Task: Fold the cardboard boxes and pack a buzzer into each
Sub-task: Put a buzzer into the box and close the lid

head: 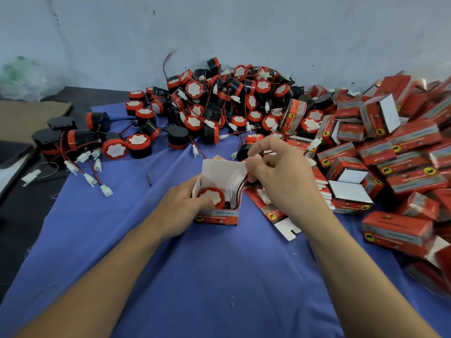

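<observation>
A small red and white cardboard box (219, 217) stands open-topped on the blue cloth at centre. Inside it sits a red and black buzzer (211, 195) with a white face. My left hand (181, 208) grips the box's left side, the thumb resting by the buzzer. My right hand (280, 176) hovers just right of the box's raised flap and pinches the buzzer's red and black wire (240, 185), which runs down into the box. The wire's connector end is hidden in my fingers.
A heap of loose buzzers (219, 103) with wires and white plugs lies behind. Packed red boxes (395, 152) pile up on the right. Flat unfolded box blanks (275, 213) lie under my right wrist. Brown cardboard (29, 115) is at far left; the wall is close behind.
</observation>
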The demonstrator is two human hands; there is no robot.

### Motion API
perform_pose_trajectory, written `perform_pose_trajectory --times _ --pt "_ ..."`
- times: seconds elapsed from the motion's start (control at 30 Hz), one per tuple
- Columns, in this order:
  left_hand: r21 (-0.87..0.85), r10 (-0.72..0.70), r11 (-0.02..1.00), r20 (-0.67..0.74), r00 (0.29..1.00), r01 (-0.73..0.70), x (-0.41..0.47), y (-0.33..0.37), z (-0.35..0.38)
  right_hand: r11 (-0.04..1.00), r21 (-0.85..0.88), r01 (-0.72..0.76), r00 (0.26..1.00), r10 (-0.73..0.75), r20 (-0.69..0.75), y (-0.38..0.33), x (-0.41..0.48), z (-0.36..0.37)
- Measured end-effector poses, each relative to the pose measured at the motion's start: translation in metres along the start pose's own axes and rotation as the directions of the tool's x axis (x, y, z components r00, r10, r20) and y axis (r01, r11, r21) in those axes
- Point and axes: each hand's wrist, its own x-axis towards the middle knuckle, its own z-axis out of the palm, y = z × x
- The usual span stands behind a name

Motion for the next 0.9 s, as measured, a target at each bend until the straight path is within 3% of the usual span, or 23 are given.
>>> perform_pose_trajectory --times 0.17,0.4,0.57,0.67,0.77,0.8,0.9 --pt "-0.027 0.030 0.999 0.019 0.999 -0.030 -0.002 0.002 -0.001 0.991 -0.021 0.130 0.986 -0.127 0.107 -0.012 -0.017 0.026" --pt "-0.057 0.020 0.998 -0.006 1.000 -0.020 -0.002 0.000 0.000 0.951 -0.245 0.189 0.977 -0.158 0.141 0.002 -0.013 0.028" --pt "-0.040 0.022 0.999 -0.004 1.000 -0.022 0.000 0.001 0.001 0.694 -0.590 0.413 0.910 -0.333 0.246 0.011 -0.015 0.020" --pt "-0.030 0.023 0.999 -0.018 1.000 -0.023 -0.001 0.002 0.001 0.432 -0.756 0.491 0.870 -0.294 0.396 -0.002 -0.016 0.024" --pt "-0.010 0.035 0.999 -0.013 0.999 -0.035 -0.003 0.004 0.001 0.232 -0.810 0.538 0.837 -0.258 0.482 -0.024 -0.017 0.034" --pt "-0.002 0.040 0.999 -0.009 0.999 -0.040 -0.003 0.004 0.000 0.207 -0.791 0.575 0.815 -0.225 0.534 -0.023 -0.015 0.035" --pt "0.003 0.033 0.999 -0.021 0.999 -0.033 -0.002 0.004 0.000 0.274 -0.746 0.607 0.784 -0.056 0.618 -0.027 0.000 0.031"
